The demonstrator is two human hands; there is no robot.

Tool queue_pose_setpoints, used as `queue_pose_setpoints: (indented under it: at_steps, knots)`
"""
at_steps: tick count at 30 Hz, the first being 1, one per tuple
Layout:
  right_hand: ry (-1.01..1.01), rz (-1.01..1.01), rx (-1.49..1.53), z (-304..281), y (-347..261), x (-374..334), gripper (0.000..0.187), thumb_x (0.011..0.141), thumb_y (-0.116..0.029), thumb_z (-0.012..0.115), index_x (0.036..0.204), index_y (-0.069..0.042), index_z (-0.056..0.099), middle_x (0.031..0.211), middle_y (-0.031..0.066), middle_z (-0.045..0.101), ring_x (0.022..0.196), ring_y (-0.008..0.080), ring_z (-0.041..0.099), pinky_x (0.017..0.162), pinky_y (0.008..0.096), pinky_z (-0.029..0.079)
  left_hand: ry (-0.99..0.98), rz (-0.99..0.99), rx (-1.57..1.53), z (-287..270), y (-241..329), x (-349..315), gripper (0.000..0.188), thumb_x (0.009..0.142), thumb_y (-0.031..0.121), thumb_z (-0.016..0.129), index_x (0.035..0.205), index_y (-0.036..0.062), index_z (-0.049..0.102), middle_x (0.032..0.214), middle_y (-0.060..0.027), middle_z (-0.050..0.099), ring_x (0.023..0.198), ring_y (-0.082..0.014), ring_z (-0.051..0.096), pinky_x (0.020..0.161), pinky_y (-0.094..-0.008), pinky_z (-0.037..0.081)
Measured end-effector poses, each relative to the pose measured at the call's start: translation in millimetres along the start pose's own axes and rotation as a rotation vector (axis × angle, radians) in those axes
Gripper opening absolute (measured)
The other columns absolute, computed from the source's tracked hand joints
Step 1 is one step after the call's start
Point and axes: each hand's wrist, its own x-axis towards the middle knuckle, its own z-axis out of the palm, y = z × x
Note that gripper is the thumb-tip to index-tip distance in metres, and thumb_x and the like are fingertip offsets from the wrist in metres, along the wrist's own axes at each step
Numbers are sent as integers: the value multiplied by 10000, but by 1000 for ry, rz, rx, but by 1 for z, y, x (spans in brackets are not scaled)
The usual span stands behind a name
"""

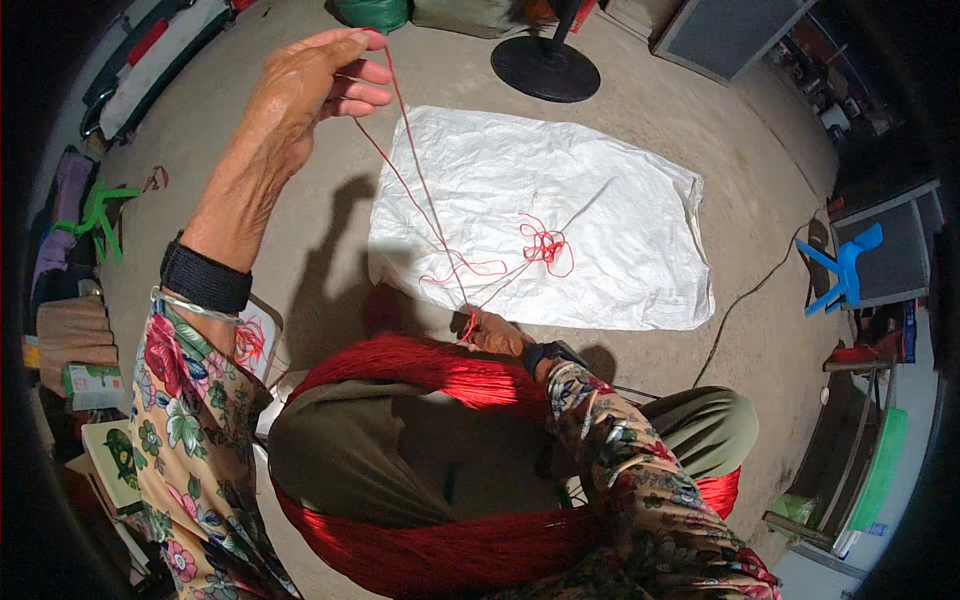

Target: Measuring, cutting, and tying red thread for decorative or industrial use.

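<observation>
My left hand (315,85) is raised at the upper left, thumb and forefinger pinching a thin red string (398,96); the other fingers are loosely bent. Two strands slant down from it to my right hand (498,334), which is closed on the string low in front of my knees. Loose red string (545,246) lies tangled on a white sheet (640,200) spread on the floor. A thick hank of red thread (420,368) loops around my bent knees in olive trousers (340,460).
More red string (250,342) lies by a white object beside my left forearm. A black round base (545,70) stands beyond the sheet. Small stools, one green (100,215) and one blue (845,268), stand at either side. A dark cable (735,305) crosses the floor at right.
</observation>
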Motion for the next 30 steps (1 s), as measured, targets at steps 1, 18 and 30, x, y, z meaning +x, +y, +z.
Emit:
queue_pose_setpoints:
  at_steps: [1,18,30]
  knots:
    - [14,-21,53,9,9,-6,349,882,-306,606,1110,-43,581,790,56,627,618,171,532,580,303,478,13,-4,24,-2,-15,3,319,965,285,509,1141,37,606,880,-66,669,726,-127,651,688,-242,515]
    - [362,61,-649,369,-273,47,202,967,-206,555,985,-27,647,598,-42,453,480,67,371,463,234,394,-128,-671,27,-2,-166,-99,201,914,144,529,949,-11,651,818,-123,682,619,-187,669,525,-266,523]
    - [360,-7,-990,445,-385,49,251,934,-271,604,998,-33,652,613,-37,451,466,65,404,440,242,408,-395,-553,-377,37,-150,-106,292,946,215,504,1095,-18,596,773,-142,640,625,-164,629,549,-264,518]
